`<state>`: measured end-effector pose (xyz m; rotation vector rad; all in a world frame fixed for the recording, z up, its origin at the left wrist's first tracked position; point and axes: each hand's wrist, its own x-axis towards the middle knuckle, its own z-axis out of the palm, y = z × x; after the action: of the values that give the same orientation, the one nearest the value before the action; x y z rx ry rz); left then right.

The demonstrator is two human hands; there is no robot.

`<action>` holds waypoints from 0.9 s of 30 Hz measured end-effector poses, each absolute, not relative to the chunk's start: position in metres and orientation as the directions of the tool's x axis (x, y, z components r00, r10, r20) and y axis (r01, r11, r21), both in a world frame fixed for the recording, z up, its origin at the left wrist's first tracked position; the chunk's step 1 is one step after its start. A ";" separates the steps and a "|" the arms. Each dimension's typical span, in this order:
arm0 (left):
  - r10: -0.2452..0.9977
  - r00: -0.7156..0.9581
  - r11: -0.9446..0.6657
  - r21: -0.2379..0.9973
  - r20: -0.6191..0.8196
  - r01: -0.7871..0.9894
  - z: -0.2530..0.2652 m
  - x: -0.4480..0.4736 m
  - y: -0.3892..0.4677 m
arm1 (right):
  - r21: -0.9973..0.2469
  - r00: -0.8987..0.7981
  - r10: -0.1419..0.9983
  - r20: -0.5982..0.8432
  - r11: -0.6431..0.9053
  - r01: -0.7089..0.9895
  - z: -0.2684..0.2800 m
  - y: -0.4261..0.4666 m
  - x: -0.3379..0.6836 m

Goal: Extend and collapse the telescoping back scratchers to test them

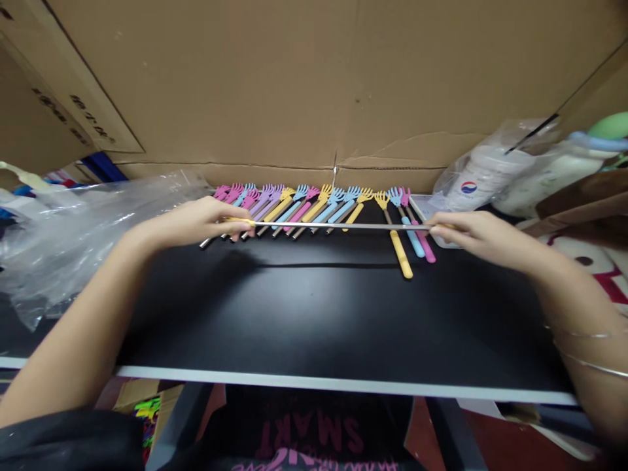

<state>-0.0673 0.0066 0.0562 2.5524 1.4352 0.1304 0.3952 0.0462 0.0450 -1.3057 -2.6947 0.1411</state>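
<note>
- Nearest is a black shirt point(314, 428) with pink letters, and then the pale edge point(314, 381) of the table.
- On the black table top point(314, 327) there lies a thin dark shadow point(333, 265), apart from the thing which makes it.
- This thing is a metal rod point(333, 226), held above the table between the two hands. Its long axis goes from left to right, almost parallel to the table edge.
- The left hand point(210, 219) has its fingers closed around the left end, where some yellow shows.
- The right hand point(464, 234) pinches the other end (the exact tip is covered, so I cannot tell its shape). Both hands are equally at the rod.
- Behind, many small rakes point(314, 209) lie in a row, handles toward the person, across the direction of the rod. Three of them, yellow point(401, 255), blue and pink, lie apart, nearer to the right hand.
- Farther are a white cup point(483, 173) in clear plastic, and the cardboard point(275, 85).
</note>
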 end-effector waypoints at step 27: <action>0.729 0.608 -0.607 -0.113 0.313 0.786 0.029 0.014 -0.022 | 0.281 -0.749 0.506 0.427 0.713 0.642 0.035 0.002 0.338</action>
<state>0.0139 -0.0219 0.0292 3.0287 1.4529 0.4040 0.3376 0.0015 0.0352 -0.8990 -2.6015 -0.5998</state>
